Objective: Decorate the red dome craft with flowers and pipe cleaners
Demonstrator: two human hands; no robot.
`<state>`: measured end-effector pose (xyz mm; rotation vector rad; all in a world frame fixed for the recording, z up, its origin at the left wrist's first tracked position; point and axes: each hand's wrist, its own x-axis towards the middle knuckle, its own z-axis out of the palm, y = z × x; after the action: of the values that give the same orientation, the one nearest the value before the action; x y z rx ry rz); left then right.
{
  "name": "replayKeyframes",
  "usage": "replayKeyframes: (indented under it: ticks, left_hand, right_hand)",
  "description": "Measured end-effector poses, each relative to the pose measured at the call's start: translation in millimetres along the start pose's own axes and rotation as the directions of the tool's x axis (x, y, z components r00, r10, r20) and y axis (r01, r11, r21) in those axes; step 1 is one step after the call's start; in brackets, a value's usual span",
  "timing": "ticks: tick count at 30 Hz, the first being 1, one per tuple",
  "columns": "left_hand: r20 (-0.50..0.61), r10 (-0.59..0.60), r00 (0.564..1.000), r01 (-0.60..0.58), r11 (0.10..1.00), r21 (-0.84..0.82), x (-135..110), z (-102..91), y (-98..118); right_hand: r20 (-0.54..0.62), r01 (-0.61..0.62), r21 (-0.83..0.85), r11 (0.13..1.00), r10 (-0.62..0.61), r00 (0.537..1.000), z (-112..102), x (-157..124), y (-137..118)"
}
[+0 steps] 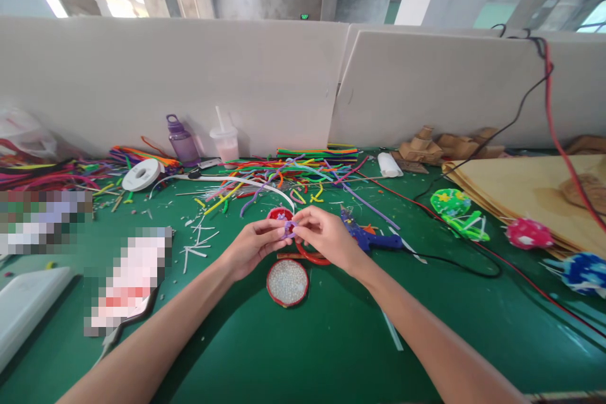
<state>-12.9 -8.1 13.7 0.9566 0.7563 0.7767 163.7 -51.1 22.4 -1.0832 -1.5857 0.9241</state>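
My left hand and my right hand meet at the middle of the green table, fingertips pinched on a small bent purple pipe cleaner. Right behind the fingers sits a round red piece with a bit of purple on it, partly covered. Below the hands lies a red-rimmed disc filled with small whitish beads. A curved red-orange strip shows under my right hand. Beside that hand rests a blue glue gun, its black cord trailing right.
Loose pipe cleaners are heaped behind the hands. A white ribbon spool, a purple bottle and a lidded cup stand farther back. Fuzzy green, pink and blue pieces lie right, near a red cable.
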Motion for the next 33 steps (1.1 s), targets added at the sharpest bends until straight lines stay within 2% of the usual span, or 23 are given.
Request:
replayKeyframes:
  ticks: [5,26,30,33]
  left_hand:
    - [0.008,-0.011,1.0,0.01,1.0,0.022,-0.1,0.0,-1.5]
    - [0.025,0.099,0.995,-0.101,0.98,0.173,-1.4,6.1,-5.6]
    - [0.037,0.086,0.996,-0.091,0.979,0.185,-1.0,6.7,-6.0]
    - [0.02,0.156,0.987,-0.157,0.96,0.231,-2.4,8.7,-4.6]
  right_hand:
    - [-0.065,-0.009,-0.036,0.999,0.007,0.998,4.0,-1.9,2.1]
    - [-0.06,0.077,-0.348,0.934,-0.105,0.993,5.0,-2.5,-3.5]
    - [-0.057,0.08,-0.316,0.945,-0.103,0.993,6.1,-2.4,-1.6]
    - [-0.118,0.007,-0.133,0.991,-0.023,0.993,7.0,-0.4,2.6]
